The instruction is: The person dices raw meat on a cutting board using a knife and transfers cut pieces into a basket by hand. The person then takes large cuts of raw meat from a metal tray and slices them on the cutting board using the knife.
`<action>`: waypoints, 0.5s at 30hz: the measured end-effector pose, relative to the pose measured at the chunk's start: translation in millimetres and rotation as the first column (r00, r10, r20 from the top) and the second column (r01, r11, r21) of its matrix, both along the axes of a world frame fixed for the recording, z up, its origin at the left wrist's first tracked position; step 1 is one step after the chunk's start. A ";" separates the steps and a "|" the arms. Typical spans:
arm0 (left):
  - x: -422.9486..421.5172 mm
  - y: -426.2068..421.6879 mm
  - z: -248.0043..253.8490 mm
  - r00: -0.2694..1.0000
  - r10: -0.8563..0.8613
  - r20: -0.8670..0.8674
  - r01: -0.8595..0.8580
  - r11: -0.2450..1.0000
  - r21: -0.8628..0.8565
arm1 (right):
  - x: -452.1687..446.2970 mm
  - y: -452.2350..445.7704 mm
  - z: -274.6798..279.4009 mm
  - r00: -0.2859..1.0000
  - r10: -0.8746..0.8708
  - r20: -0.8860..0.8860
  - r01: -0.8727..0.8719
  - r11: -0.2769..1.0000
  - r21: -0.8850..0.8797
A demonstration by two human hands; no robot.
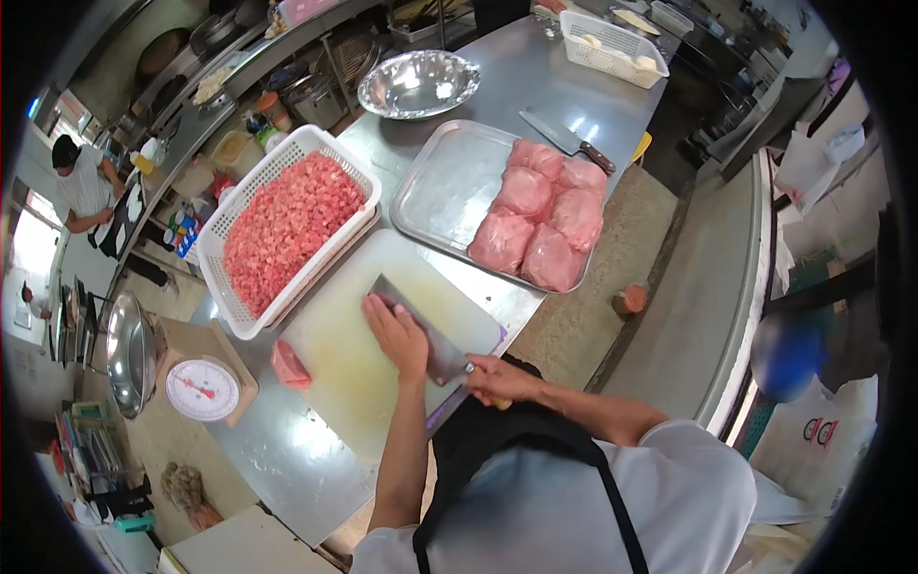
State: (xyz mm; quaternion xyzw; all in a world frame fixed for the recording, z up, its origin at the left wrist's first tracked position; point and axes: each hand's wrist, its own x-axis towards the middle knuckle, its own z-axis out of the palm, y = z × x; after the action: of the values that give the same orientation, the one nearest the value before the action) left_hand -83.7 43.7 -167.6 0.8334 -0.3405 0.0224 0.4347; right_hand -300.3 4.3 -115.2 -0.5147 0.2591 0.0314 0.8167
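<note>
My right hand point(502, 379) is wrapped round the handle of a cleaver point(442, 352), whose broad blade lies over the white cutting board point(335, 373). My left hand point(395, 335) rests flat with fingers stretched out along the blade. A small piece of raw meat point(290, 364) sits at the board's left edge. Beyond the board stands a white perforated basket point(215, 258) heaped with diced raw meat point(292, 225). To its right, a metal tray point(430, 191) carries several large pink cuts of meat point(542, 215) on its right half.
A knife point(555, 131) lies behind the tray. On the steel table point(516, 81) are a metal bowl point(419, 84) and a white basket point(615, 53). A dial scale point(203, 387) stands at left. Another person point(91, 187) stands at the far left counter.
</note>
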 end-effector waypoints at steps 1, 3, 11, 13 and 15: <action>2.2 -2.0 3.1 1.000 0.008 -0.022 -0.008 1.000 -0.026 | 4.3 3.4 3.8 1.000 -0.014 0.006 0.014 1.000 -0.013; 10.8 -7.9 19.1 1.000 -0.014 -0.002 0.014 0.990 -0.141 | 4.5 0.2 25.2 0.998 -0.022 0.060 0.026 0.998 -0.063; 227.3 -101.7 141.3 0.949 -0.004 0.316 -0.098 0.947 0.305 | 0.7 -18.0 103.8 0.996 -0.088 0.024 0.092 0.954 -0.284; 233.9 -107.7 127.2 0.931 -0.195 0.309 0.097 0.948 0.305 | -7.5 -24.5 94.5 0.989 -0.146 -0.014 0.135 0.943 -0.305; 223.9 -109.8 110.9 0.867 -0.323 0.378 0.245 0.939 0.241 | -23.8 -20.4 77.9 0.977 -0.188 -0.103 0.148 0.940 -0.308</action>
State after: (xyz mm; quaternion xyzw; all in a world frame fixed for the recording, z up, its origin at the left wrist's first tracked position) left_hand 140.2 -66.1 -56.7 0.7871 -0.5442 0.1015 0.2720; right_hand -324.0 -16.1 -37.3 -0.6048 0.3568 -0.0442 0.7106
